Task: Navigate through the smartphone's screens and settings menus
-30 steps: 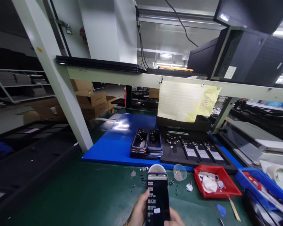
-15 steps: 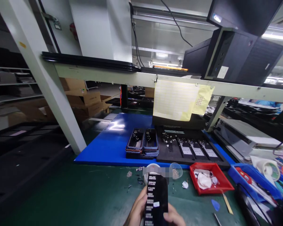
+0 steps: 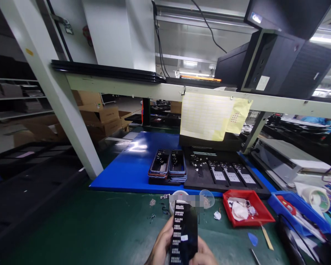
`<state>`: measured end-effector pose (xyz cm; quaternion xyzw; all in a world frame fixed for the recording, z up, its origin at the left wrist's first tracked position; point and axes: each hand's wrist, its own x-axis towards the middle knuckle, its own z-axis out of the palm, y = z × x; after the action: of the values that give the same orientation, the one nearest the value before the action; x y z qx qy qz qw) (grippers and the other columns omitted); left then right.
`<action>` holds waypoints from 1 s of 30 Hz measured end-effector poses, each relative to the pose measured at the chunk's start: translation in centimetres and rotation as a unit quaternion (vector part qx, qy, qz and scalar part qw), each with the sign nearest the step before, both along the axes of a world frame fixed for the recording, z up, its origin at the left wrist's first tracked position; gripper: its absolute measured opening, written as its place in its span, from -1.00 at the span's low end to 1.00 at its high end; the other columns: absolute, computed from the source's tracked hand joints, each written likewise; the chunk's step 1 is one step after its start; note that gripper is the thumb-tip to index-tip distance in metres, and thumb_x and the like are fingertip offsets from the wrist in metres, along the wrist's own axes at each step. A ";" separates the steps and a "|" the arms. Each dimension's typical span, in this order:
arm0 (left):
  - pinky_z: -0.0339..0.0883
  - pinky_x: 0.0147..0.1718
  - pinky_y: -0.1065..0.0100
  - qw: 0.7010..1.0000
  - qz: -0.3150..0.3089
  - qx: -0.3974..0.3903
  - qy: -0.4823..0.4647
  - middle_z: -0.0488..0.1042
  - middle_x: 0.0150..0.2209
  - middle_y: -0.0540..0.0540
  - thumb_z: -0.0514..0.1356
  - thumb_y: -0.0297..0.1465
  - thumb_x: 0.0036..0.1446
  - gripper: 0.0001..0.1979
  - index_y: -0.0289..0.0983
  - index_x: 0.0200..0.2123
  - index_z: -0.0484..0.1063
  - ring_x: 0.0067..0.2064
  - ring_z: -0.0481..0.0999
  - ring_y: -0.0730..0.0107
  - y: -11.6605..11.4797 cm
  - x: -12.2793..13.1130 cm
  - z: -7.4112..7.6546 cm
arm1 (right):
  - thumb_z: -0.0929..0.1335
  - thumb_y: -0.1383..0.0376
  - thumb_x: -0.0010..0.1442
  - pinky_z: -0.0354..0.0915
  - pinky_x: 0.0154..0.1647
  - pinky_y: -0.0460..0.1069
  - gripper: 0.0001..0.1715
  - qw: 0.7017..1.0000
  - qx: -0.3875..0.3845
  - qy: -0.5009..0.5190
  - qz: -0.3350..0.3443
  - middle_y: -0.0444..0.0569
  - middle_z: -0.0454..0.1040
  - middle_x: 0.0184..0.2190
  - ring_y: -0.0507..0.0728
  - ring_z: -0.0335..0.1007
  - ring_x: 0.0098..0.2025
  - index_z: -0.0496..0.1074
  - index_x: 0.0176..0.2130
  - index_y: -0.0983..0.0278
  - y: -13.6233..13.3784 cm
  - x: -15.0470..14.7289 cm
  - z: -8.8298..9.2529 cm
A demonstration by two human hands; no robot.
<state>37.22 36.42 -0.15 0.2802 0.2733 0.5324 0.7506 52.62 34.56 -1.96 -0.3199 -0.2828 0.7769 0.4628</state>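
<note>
A smartphone [image 3: 186, 228] is held upright at the bottom middle, its black screen lit with a list of white text lines and bearing a small white sticker. My left hand [image 3: 162, 243] grips its left edge, thumb along the side. Closed on the lower right edge is my right hand [image 3: 203, 254], its thumb low on the screen. Just beyond the phone's top stand a white round bowl [image 3: 179, 194] and a clear small dish [image 3: 208, 198] of tiny parts, both partly covered by a blurred patch.
Stacked phone frames [image 3: 160, 163] rest on a blue mat [image 3: 121, 169], beside a black foam tray [image 3: 201, 180] of batteries and small parts. To the right are a red bin [image 3: 249, 221], a blue bin [image 3: 295, 221], a blue pick [image 3: 253, 239] and tweezers [image 3: 255, 255]. A shelf beam [image 3: 121, 88] crosses above.
My right thumb has moved down and left along the phone's lower edge. The phone stays in both hands; the whole view has shifted slightly.
</note>
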 end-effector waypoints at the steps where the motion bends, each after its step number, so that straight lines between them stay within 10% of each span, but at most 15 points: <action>1: -0.04 0.21 0.27 1.000 -0.006 0.003 -0.003 0.54 -0.01 0.02 0.19 -0.23 0.13 -0.68 -0.11 -0.04 0.51 0.19 0.29 0.16 0.0 0.0 0.0 | 0.31 0.49 -0.38 0.19 -0.48 -0.09 -0.26 1.000 -0.001 -0.009 0.002 0.01 0.61 -0.43 0.11 0.47 -0.46 0.51 -0.10 0.40 0.1 0.1 -0.1; 6: -0.13 0.25 0.24 0.999 -0.034 0.025 0.009 0.49 0.06 0.05 0.20 -0.18 0.13 -0.67 -0.03 -0.02 0.50 0.24 0.23 0.15 0.3 -0.4 -0.8 | 0.38 0.49 -0.33 0.25 -0.46 -0.10 -0.38 1.000 0.000 0.014 -0.009 0.03 0.62 -0.43 0.11 0.48 -0.45 0.54 -0.15 0.42 0.2 -0.2 -0.7; 11: -0.18 0.28 0.11 0.998 -0.028 0.047 0.027 0.41 0.14 0.01 0.19 -0.16 0.13 -0.65 -0.04 -0.01 0.50 0.27 0.16 0.06 0.3 -0.6 -0.9 | 0.46 -0.01 0.00 0.37 -0.12 0.13 -0.46 0.986 -0.080 0.113 -0.095 0.07 0.61 -0.19 0.28 0.48 -0.11 0.55 -0.14 0.30 -0.1 -1.1 -1.7; 30: -0.16 0.27 0.10 0.997 -0.023 0.066 0.026 0.34 0.20 0.02 0.12 -0.21 0.19 -0.60 -0.03 0.10 0.40 0.28 0.14 0.04 0.2 -0.4 -1.1 | 0.49 0.22 -0.06 0.29 -0.01 0.22 -0.55 0.990 -0.036 0.114 -0.072 0.09 0.63 -0.31 0.31 0.53 -0.22 0.56 -0.13 0.32 -0.2 -0.8 -1.2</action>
<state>36.82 36.64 -1.23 0.3490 0.2506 0.5243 0.7352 51.86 34.31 -3.18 -0.2646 -0.1765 0.7828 0.5348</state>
